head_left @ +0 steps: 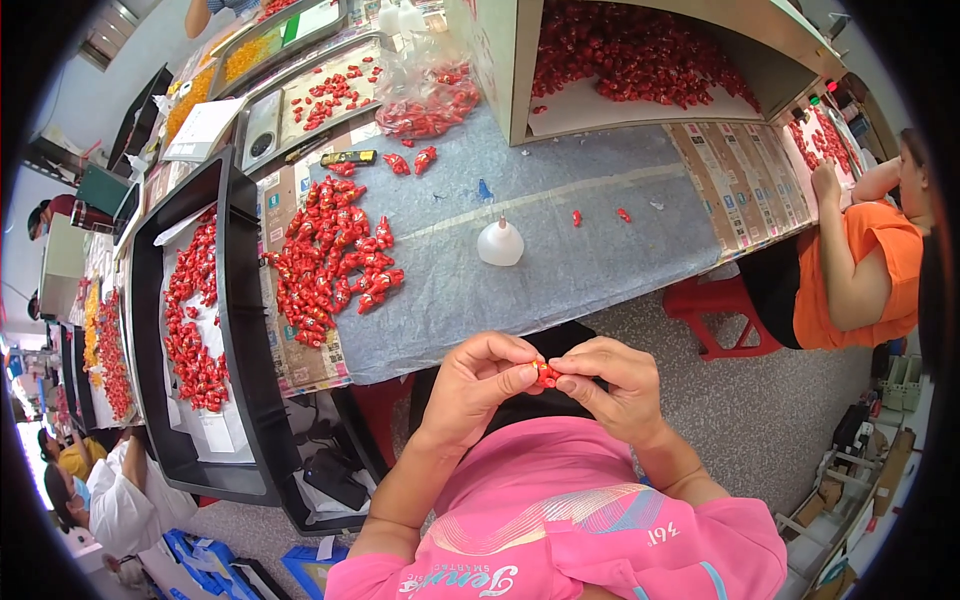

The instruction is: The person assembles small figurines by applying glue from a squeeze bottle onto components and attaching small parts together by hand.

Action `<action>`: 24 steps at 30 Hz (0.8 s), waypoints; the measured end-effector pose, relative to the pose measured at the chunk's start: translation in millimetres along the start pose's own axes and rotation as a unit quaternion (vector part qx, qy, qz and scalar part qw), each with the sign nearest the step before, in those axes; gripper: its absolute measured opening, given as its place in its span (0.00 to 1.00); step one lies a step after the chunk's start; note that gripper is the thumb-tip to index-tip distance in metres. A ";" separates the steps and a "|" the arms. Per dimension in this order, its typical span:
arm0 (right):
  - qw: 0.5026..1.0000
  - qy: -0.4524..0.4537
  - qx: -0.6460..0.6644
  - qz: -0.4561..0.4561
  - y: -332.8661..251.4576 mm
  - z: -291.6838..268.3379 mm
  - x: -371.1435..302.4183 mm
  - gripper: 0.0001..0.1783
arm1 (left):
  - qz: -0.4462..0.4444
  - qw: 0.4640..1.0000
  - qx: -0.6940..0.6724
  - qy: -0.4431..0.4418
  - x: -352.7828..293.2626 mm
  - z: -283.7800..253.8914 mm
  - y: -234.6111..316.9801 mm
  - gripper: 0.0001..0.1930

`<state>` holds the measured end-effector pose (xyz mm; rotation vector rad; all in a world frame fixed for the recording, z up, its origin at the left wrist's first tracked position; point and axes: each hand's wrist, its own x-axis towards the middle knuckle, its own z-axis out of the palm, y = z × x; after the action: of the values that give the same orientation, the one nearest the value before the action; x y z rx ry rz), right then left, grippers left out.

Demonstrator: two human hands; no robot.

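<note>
Between my two hands, just off the table's near edge, is a small red plastic figure (545, 374) with bits of yellow on it. My left hand (487, 385) pinches it from one side with thumb and fingertips. From the other side my right hand (610, 385) grips it the same way, and the fingers hide much of it. A pile of similar red figures (325, 255) lies on the left of the table. A white squeeze bottle (500, 243) with a thin tip stands on the grey-blue cloth (440, 290). Two small red pieces (577, 217) lie right of the bottle.
A black crate (262, 400) with red pieces stands at the left. Behind are a bag of red pieces (430, 100) and a metal tray (285, 95). An open box (560, 120) of red pieces stands at the back. A person in orange (865, 270) sits at the right near a red stool (715, 315).
</note>
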<state>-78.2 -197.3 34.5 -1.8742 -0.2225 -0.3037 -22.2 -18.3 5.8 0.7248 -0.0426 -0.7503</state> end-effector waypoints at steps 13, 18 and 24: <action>0.999 0.021 0.000 -0.042 2.4 5.6 -4.3 0.10 | 0.012 1.000 0.019 0.006 -2.5 1.0 -4.1 0.05; 0.999 0.016 0.006 -0.042 4.1 6.0 -2.5 0.14 | 0.028 0.999 0.017 0.009 -2.6 0.1 -2.8 0.05; 0.999 0.023 0.026 -0.021 4.7 9.2 1.8 0.11 | 0.014 1.000 -0.005 0.006 0.5 -2.0 0.6 0.04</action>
<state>-74.2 -190.1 28.0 -1.8112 -0.2362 -0.3669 -20.9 -17.2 4.6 0.7175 -0.0378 -0.7193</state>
